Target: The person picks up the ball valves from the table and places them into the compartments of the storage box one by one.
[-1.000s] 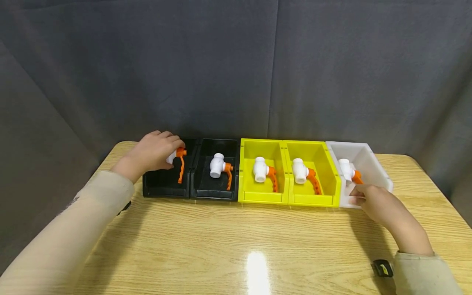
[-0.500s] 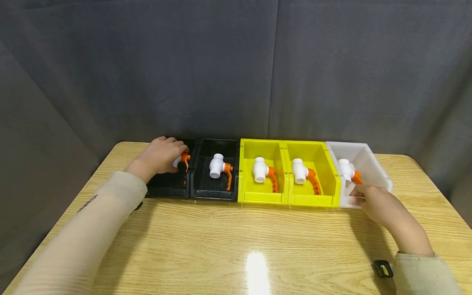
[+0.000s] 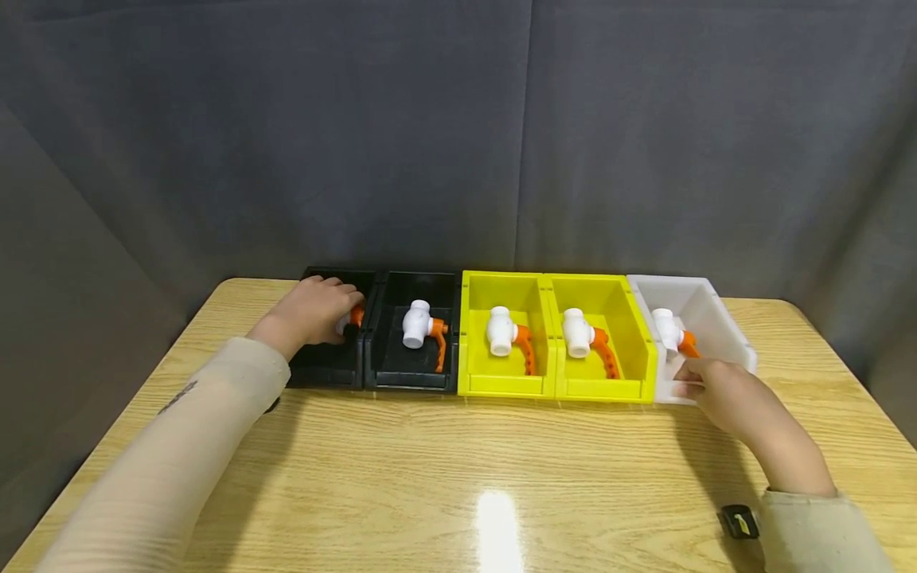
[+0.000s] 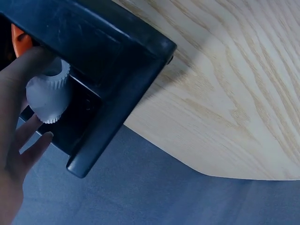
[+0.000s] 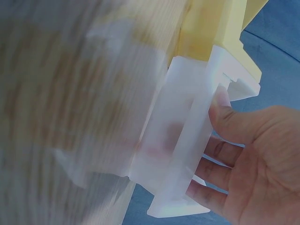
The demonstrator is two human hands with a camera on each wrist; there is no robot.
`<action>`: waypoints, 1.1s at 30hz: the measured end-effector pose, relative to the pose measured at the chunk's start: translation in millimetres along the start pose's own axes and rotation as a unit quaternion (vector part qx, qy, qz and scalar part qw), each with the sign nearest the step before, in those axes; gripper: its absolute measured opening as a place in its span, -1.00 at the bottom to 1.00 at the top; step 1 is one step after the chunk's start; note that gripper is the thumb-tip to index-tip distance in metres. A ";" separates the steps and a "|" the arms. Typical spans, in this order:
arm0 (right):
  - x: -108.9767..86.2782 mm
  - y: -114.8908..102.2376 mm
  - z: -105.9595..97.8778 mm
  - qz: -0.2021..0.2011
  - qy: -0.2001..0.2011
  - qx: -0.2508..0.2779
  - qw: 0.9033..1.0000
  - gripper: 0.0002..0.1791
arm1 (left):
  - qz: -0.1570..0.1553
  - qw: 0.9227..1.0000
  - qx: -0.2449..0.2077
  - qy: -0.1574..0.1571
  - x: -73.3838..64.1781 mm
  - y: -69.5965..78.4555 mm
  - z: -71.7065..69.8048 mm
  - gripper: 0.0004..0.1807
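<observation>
In the leftmost black bin (image 3: 325,366), my left hand (image 3: 311,310) holds a white ball valve with an orange lever (image 4: 49,96); the head view shows only a bit of its end and lever. The left wrist view has the thumb across the valve's socket and fingertips (image 4: 44,139) under its body. My right hand (image 3: 731,398) rests at the front lip of the white bin (image 5: 183,145), fingers slightly bent and spread. Just beyond those fingers lies another ball valve (image 3: 666,330), its lever end hidden by the hand.
Between the hands stand a second black bin (image 3: 411,380) and two yellow bins (image 3: 507,386) (image 3: 602,390), each with one white, orange-levered valve inside. All the bins form one row on a wooden table (image 3: 401,477), before a grey curtain (image 3: 401,135). A small black object (image 3: 739,522) shows beside the right sleeve.
My left hand has moved right and lowered the valve deeper into the leftmost black bin. The right hand stays at the white bin. The whole head view has shifted slightly.
</observation>
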State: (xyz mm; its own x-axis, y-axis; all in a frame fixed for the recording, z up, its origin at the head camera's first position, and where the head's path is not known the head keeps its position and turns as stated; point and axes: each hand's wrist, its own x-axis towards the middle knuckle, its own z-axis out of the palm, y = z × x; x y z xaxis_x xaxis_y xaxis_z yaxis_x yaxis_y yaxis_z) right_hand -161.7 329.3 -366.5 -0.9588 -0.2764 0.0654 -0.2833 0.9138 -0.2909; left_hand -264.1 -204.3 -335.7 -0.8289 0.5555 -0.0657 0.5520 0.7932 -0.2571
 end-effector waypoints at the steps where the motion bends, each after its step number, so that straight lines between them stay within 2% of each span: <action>1: -0.1 -0.4 -0.2 -0.001 0.001 -0.001 1.000 -0.85 | 0.001 1.000 -0.002 -0.001 0.1 0.5 0.6 -0.40; 14: 0.2 -2.2 -0.3 0.002 -0.001 0.000 1.000 -0.85 | 0.002 1.000 -0.013 -0.022 1.7 6.2 8.9 -0.44; 20: 0.3 -2.5 -0.8 0.003 -0.002 0.002 1.000 -0.85 | -0.001 1.000 -0.016 -0.018 1.3 5.8 12.0 -0.48; 33: 0.1 -0.6 -0.5 -0.001 0.002 -0.001 1.000 -0.86 | 0.000 1.000 -0.020 -0.019 -0.8 5.8 12.8 -0.38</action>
State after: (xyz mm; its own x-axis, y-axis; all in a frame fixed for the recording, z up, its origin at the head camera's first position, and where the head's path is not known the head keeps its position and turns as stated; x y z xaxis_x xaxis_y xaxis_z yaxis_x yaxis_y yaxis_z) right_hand -161.6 328.9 -365.9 -0.9585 -0.2763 0.0697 -0.2845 0.9139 -0.2897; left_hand -261.4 -203.3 -349.5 -0.8308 0.5469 -0.1027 0.5553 0.8024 -0.2186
